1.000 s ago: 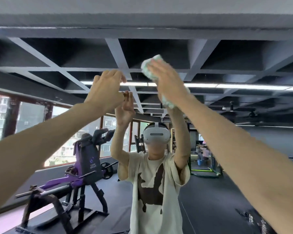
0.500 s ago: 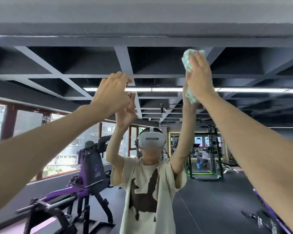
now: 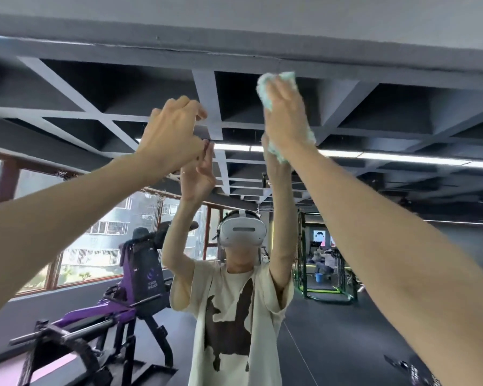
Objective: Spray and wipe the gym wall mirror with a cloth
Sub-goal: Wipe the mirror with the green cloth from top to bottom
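Overhead, right hand [image 3: 287, 118], fingers flat, presses bunched cloth [image 3: 276, 79] against mirror [image 3: 402, 121] at 1 o'clock, reaching top strip; left hand [image 3: 173, 137], loosely curled, empty, hovers at 11 o'clock, likely for balance.

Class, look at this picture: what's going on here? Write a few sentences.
A person stands at a gym wall mirror with both arms raised. The right hand presses a bunched pale green cloth against the glass near its top edge, mid-wipe. The left hand is up at the glass beside it and holds nothing. No spray bottle is in view.
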A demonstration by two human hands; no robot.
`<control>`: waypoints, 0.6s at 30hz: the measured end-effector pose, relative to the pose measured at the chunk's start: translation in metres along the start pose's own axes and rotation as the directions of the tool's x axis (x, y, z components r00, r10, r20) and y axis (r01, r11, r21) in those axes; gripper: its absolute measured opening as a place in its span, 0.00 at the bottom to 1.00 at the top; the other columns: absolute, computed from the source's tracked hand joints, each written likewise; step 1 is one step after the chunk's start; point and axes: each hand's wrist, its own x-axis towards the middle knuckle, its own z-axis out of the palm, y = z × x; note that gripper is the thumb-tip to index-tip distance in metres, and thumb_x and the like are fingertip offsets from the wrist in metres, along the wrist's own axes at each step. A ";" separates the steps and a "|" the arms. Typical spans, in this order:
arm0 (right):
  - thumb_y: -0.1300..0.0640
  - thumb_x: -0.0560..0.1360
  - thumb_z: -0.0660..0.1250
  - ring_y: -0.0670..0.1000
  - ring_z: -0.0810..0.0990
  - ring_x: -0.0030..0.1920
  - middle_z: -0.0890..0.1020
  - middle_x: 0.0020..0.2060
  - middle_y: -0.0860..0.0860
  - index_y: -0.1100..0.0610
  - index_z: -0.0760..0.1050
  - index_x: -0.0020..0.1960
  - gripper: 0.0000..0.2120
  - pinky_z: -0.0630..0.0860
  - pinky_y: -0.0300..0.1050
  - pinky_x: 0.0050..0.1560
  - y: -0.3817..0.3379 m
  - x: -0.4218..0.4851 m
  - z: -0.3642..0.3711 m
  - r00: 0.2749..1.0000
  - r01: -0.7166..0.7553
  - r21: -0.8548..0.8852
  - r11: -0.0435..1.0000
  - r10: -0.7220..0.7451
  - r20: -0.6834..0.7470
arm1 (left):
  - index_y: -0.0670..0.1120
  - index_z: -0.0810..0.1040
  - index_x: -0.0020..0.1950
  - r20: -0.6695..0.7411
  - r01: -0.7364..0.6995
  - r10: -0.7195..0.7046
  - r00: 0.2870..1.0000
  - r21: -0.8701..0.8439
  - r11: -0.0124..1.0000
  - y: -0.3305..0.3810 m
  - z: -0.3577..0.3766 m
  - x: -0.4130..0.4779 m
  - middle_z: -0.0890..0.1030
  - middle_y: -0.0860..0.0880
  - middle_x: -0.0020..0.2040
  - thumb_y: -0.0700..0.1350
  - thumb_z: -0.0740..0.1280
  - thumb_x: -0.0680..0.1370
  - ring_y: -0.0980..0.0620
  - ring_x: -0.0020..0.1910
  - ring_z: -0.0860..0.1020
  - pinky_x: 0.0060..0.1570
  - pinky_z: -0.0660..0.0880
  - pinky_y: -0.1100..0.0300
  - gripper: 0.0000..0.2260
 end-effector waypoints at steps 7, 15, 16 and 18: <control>0.71 0.77 0.58 0.51 0.59 0.75 0.64 0.74 0.50 0.55 0.64 0.74 0.27 0.46 0.41 0.74 0.002 0.004 -0.004 0.999 -0.010 0.021 1.000 0.009 0.032 | 0.40 0.73 0.62 0.012 0.010 -0.010 1.000 0.028 1.000 -0.014 -0.002 -0.015 0.74 0.43 0.61 0.31 0.63 0.68 0.44 0.61 0.70 0.62 0.66 0.48 0.22; 0.74 0.76 0.58 0.48 0.56 0.76 0.62 0.75 0.48 0.52 0.60 0.76 0.32 0.47 0.44 0.75 -0.077 -0.047 0.025 0.816 0.471 0.202 0.858 -0.512 0.268 | 0.39 0.73 0.62 0.005 0.066 -0.067 0.998 0.099 0.993 -0.039 -0.012 -0.045 0.74 0.41 0.60 0.29 0.62 0.68 0.41 0.61 0.70 0.59 0.63 0.49 0.23; 0.74 0.75 0.59 0.48 0.57 0.76 0.63 0.75 0.48 0.53 0.61 0.75 0.32 0.49 0.44 0.75 -0.066 -0.042 0.025 0.850 0.406 0.207 0.890 -0.451 0.272 | 0.40 0.74 0.62 0.015 0.057 -0.060 0.998 0.123 0.991 -0.046 -0.016 -0.049 0.74 0.42 0.61 0.28 0.62 0.68 0.42 0.61 0.69 0.60 0.63 0.48 0.23; 0.73 0.75 0.60 0.50 0.59 0.75 0.64 0.74 0.49 0.54 0.62 0.75 0.31 0.49 0.43 0.74 -0.046 -0.037 0.018 0.956 0.192 0.126 0.973 -0.215 0.201 | 0.40 0.74 0.61 0.016 0.072 -0.074 0.997 0.121 0.990 -0.059 -0.023 -0.053 0.74 0.42 0.61 0.27 0.62 0.68 0.43 0.61 0.70 0.61 0.65 0.47 0.23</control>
